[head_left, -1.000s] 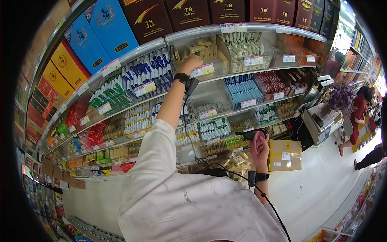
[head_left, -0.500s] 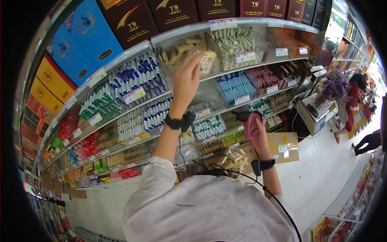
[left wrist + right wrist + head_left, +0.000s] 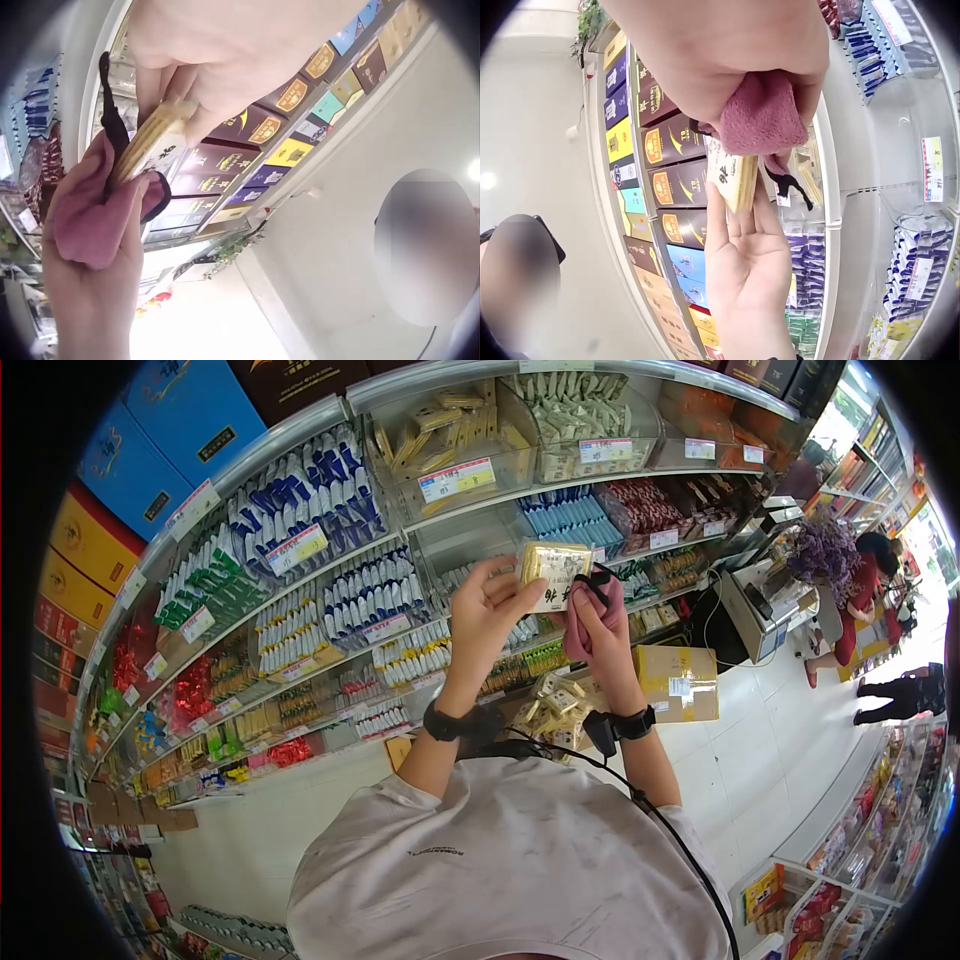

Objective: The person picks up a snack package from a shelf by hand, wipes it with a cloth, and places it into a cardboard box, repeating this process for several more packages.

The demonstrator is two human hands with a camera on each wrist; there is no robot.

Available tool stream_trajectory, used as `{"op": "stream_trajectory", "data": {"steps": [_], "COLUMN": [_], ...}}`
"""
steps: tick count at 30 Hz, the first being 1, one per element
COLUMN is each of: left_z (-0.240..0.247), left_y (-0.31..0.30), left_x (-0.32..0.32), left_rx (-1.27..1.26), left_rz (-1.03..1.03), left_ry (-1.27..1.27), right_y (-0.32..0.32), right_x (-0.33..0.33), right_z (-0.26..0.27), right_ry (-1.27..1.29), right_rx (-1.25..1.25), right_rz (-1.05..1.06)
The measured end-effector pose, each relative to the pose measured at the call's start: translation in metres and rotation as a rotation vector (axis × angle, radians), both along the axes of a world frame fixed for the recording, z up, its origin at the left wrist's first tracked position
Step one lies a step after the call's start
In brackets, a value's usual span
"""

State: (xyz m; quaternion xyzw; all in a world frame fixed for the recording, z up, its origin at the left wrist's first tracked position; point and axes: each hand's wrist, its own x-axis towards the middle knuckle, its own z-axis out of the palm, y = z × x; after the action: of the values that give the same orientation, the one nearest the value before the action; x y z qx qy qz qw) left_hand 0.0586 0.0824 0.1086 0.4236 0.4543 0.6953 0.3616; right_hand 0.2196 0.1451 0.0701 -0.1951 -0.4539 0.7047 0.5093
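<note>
My left hand pinches a flat, clear-wrapped snack packet, pale yellow with a white label and black lettering, between thumb and fingers. In the left wrist view the packet shows layered, wafer-like edges. Close beside it, my right hand grips a folded pink cloth with black trim and a black strap. Seen from the right wrist, the cloth lies right against the packet, partly covering it. Both hands are raised in front of the shelves.
Above, a clear bin holds similar yellow packets. Tiered shelves carry bins of blue-and-white sachets. Below the hands sits a heap of yellow packets, beside a cardboard box. A black cable runs from the wrists. A person in red is at right.
My left hand has come from the top-shelf bin down and right to my right hand, bringing the packet. The right hand has turned slightly inward with the cloth. The head view has tilted downward.
</note>
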Motion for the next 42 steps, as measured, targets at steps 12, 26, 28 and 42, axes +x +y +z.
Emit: {"op": "stream_trajectory", "data": {"steps": [12, 26, 28, 42], "left_z": [0.009, 0.011, 0.011, 0.003], "left_y": [-0.022, -0.021, -0.022, -0.017], "left_x": [-0.020, -0.001, -0.002, 0.021], "left_rx": [-0.099, 0.060, -0.007, -0.033], "left_rz": [-0.128, 0.080, -0.033, -0.089], "left_ry": [0.144, -0.051, 0.062, 0.168], "right_y": [-0.006, -0.011, -0.008, -0.024], "right_x": [0.015, 0.021, 0.026, 0.013], "right_z": [0.020, 0.012, 0.012, 0.015], "right_ry": [-0.183, 0.060, -0.083, 0.018], "right_rx": [0.020, -0.214, -0.054, -0.161], "right_rz": [-0.011, -0.092, -0.041, -0.045]}}
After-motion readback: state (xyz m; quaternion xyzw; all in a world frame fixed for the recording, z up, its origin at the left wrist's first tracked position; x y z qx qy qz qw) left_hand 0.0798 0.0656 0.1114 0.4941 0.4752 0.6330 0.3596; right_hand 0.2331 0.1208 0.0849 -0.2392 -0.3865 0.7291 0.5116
